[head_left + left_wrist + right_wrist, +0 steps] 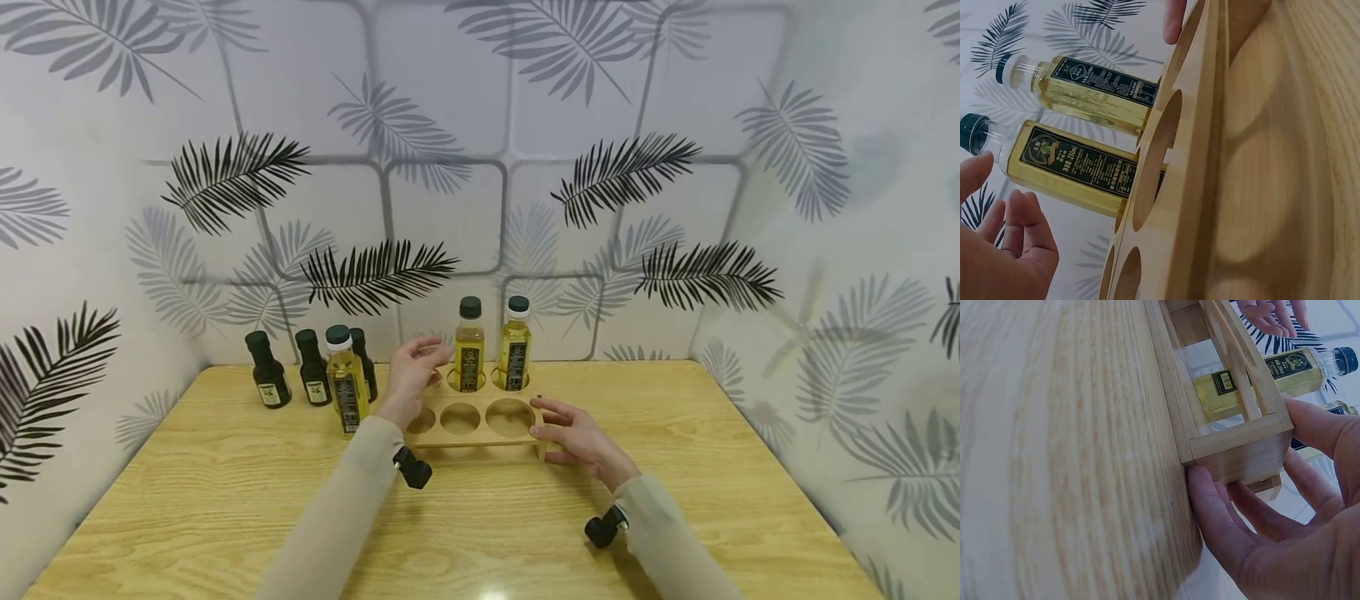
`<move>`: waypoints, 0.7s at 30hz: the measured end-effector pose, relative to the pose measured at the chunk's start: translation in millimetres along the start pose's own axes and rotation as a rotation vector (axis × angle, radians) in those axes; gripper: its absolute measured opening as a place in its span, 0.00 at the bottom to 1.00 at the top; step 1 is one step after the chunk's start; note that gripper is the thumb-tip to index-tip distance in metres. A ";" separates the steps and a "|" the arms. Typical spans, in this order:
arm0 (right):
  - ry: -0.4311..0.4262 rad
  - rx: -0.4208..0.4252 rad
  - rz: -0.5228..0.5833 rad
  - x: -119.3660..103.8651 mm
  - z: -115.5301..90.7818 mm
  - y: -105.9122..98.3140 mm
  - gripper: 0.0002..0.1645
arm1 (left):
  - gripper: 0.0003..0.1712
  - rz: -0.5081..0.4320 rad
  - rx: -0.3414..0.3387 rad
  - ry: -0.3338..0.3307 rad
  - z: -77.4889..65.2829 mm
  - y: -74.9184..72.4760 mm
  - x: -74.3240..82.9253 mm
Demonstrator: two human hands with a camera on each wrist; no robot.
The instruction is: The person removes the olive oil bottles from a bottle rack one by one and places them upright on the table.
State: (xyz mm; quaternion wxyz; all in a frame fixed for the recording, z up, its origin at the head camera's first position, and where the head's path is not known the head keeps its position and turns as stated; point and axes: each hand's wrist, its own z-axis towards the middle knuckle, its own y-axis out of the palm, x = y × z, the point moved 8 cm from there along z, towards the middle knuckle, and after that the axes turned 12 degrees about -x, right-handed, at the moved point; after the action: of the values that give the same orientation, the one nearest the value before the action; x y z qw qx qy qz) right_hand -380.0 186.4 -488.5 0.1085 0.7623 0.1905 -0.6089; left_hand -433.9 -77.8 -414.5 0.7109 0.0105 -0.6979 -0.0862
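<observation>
A wooden rack with two tiers of round holes stands mid-table. Two yellow oil bottles with green caps, one at the left and one at the right, stand upright in its back row. Three front holes show with no bottle in them. My left hand hovers over the rack's left end, its fingers loosely bent beside the left bottle, a small gap between them in the left wrist view. At the rack's right end, my right hand grips the end panel, fingertips against its lower edge.
Another yellow oil bottle stands on the table left of my left forearm. Behind and beside it are three small dark bottles, one at the far left, one in the middle and one partly hidden. A patterned wall rises behind the table.
</observation>
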 end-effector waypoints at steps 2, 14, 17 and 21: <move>0.001 0.000 -0.002 -0.6 0.1 0.0 0.35 | 0.25 0.019 -0.010 0.003 3.0 3.4 1.2; 0.000 -0.006 -0.005 -0.9 -2.2 0.9 0.35 | 0.38 0.188 -0.070 -0.030 18.8 21.0 -4.3; 0.001 -0.001 -0.004 -1.3 -2.5 0.4 0.35 | 0.39 0.222 -0.077 -0.040 23.4 23.9 -3.6; -0.001 0.001 -0.004 -2.1 -2.8 0.8 0.35 | 0.42 0.255 -0.098 -0.035 29.0 27.9 -3.9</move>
State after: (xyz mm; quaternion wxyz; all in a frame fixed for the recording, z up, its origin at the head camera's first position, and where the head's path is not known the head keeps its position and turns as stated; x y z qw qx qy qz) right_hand -377.6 186.5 -485.8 0.1073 0.7617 0.1917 -0.6096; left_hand -459.7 -46.8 -413.8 0.7034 -0.1144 -0.7009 -0.0294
